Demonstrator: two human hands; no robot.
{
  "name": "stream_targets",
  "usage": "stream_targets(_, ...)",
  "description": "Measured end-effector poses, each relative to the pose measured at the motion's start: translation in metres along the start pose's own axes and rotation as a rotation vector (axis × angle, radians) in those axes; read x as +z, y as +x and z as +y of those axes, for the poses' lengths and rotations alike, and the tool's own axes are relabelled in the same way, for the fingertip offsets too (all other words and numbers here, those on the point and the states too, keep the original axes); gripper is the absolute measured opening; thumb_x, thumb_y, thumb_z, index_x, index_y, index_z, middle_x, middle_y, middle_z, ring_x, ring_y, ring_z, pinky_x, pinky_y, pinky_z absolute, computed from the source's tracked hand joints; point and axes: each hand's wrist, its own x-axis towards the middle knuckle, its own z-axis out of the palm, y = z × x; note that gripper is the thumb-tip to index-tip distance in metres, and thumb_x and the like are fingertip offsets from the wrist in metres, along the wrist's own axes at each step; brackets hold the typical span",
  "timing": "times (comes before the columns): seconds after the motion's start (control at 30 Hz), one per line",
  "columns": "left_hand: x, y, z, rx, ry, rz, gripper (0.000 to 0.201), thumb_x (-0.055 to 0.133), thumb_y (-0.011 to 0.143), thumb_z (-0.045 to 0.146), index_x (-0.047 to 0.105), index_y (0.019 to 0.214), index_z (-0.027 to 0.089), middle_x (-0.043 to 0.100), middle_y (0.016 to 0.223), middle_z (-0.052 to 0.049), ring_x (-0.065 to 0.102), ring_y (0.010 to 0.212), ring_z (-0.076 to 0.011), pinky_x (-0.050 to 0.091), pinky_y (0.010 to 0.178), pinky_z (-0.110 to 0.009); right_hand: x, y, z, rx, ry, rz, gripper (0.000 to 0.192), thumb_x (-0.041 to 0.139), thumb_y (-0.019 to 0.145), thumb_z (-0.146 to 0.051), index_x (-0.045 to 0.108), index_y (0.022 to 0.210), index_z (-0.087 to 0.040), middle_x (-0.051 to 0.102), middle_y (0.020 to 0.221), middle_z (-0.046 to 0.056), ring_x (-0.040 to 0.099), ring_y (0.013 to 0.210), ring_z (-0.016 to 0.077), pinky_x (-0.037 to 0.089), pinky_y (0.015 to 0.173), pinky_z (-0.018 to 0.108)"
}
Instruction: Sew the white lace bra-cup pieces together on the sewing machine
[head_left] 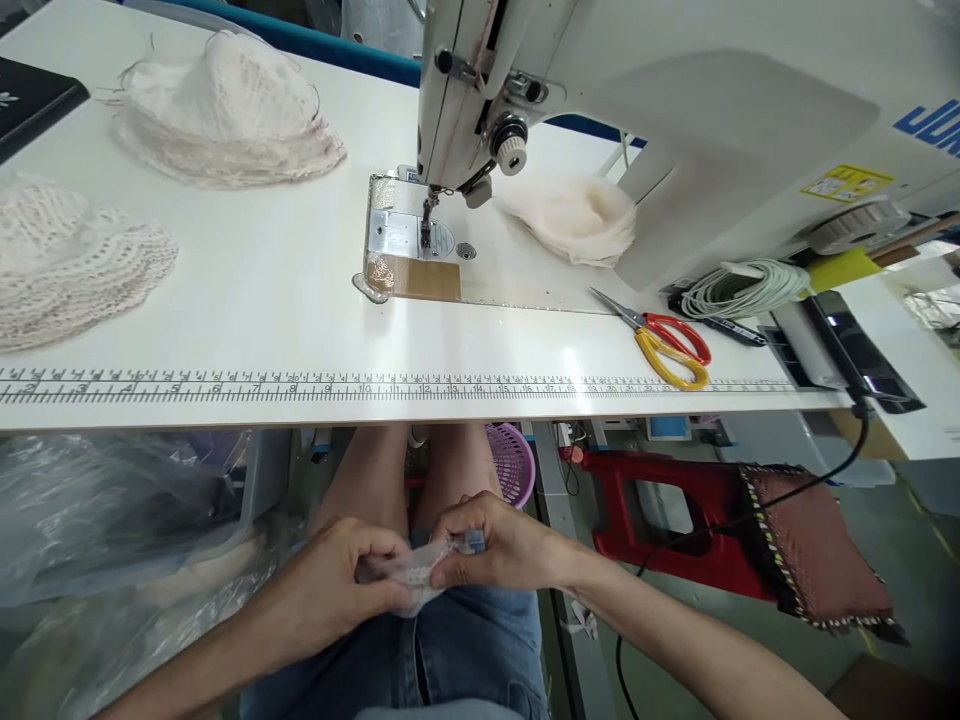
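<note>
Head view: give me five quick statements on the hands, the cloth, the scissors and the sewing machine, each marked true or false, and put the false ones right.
1. The left hand and the right hand both pinch a piece of pale cloth. True.
2. That cloth lies under the sewing machine's needle. False: it is held over the lap, apart from the sewing machine.
3. The scissors have one red handle and one yellow one. True.
4. The right hand grips the scissors. False: they lie on the table, in neither hand.
5. Two piles of lacy fabric lie on the table to the left of the sewing machine. True.
</note>
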Motion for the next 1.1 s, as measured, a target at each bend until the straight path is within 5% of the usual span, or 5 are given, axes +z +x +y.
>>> stream_targets(0.27, -0.009, -0.008, 0.001, -0.003, -0.137, -0.037, 0.014, 0.063, 0.069, 0.019, 0.072, 0.08, 0.018, 0.073, 0.074, 0.003, 0.064, 0.075, -0.0178, 0.041, 0.066, -0.02, -0.004, -0.002, 0.0, 0.019, 0.001, -0.029, 0.037, 0.068, 0.072, -0.046, 0.067, 0.084, -0.011, 0.057, 0.067, 0.0, 0.049, 0.061, 0.0101, 0.038, 0.056, 0.02)
stream_targets(0.67, -0.01, -0.02, -0.003, 0.022, -0.018, -0.018, 0.03, 0.052, 0.072, 0.016, 0.069, 0.095, 0.025, 0.07, 0.097, 0.002, 0.058, 0.096, -0.0214, 0.041, 0.081, -0.024, -0.001, 0.0, -0.009, 0.071, 0.093, -0.017, 0.034, 0.076, 0.065, -0.037, 0.065, 0.087, -0.013, 0.06, 0.075, -0.001, 0.052, 0.067, 0.0107, 0.04, 0.06, 0.019)
stream_targets(0.93, -0.012, -0.02, -0.003, -0.021, 0.011, -0.018, 0.028, 0.058, 0.072, 0.021, 0.069, 0.097, 0.026, 0.069, 0.098, 0.001, 0.057, 0.095, -0.0224, 0.041, 0.08, -0.025, -0.002, 0.003, -0.01, 0.021, 0.119, -0.048, 0.036, 0.076, 0.063, -0.046, 0.07, 0.075, -0.013, 0.053, 0.071, -0.002, 0.049, 0.064, 0.0092, 0.037, 0.057, 0.019)
stream_targets(1.1, -0.012, -0.019, -0.006, -0.039, -0.028, 0.032, 0.013, 0.061, 0.073, 0.025, 0.073, 0.076, 0.02, 0.069, 0.079, 0.002, 0.06, 0.079, -0.0175, 0.04, 0.072, -0.021, -0.003, 0.003, -0.006, -0.008, 0.108, -0.024, 0.034, 0.075, 0.065, -0.045, 0.071, 0.077, -0.014, 0.058, 0.078, 0.001, 0.054, 0.071, 0.012, 0.042, 0.064, 0.021)
